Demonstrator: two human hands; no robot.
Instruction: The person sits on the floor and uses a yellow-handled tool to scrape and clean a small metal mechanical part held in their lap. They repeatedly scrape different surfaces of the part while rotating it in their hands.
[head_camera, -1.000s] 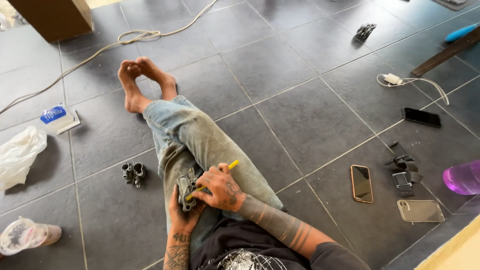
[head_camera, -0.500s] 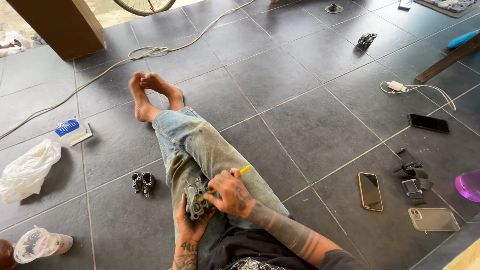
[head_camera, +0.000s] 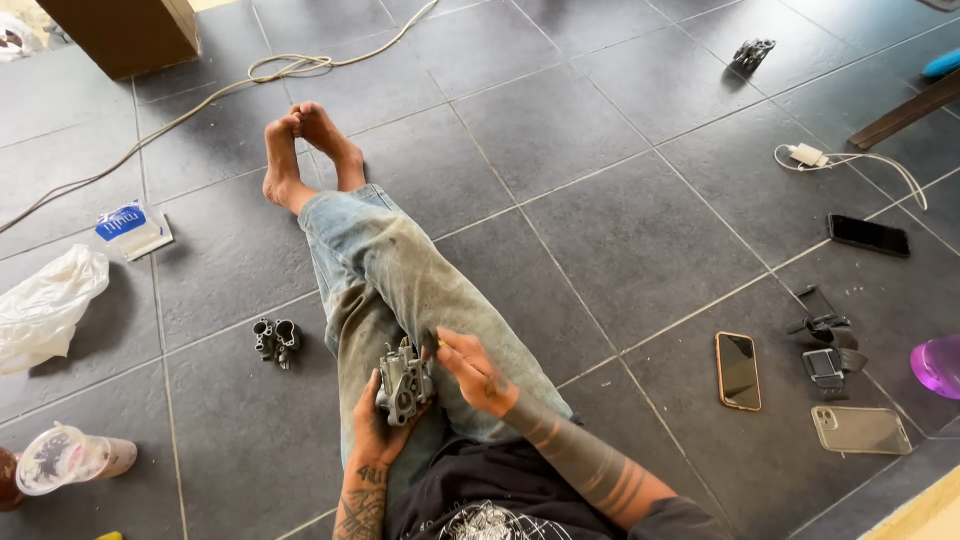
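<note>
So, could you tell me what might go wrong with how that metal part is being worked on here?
The carburetor-like metal part rests only in the left hand over the lap; a tool slip from the right hand might jab that palm. Small pieces could drop onto the tiled floor near the phones.

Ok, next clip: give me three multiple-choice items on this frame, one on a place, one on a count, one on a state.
1. Where is the grey metal part held?
A. over the person's lap
B. on a shelf
C. inside the brown box

2. How many phones lie screen up on the tiled floor?
A. none
B. two
C. five

3. How are the feet?
A. in boots
B. bare, ankles crossed
C. under a blanket

Answers: 1 A, the left hand cups it above the jeans while the right hand works at its top. 2 B, a gold-edged phone and a black phone. 3 B, no footwear shows.
</note>
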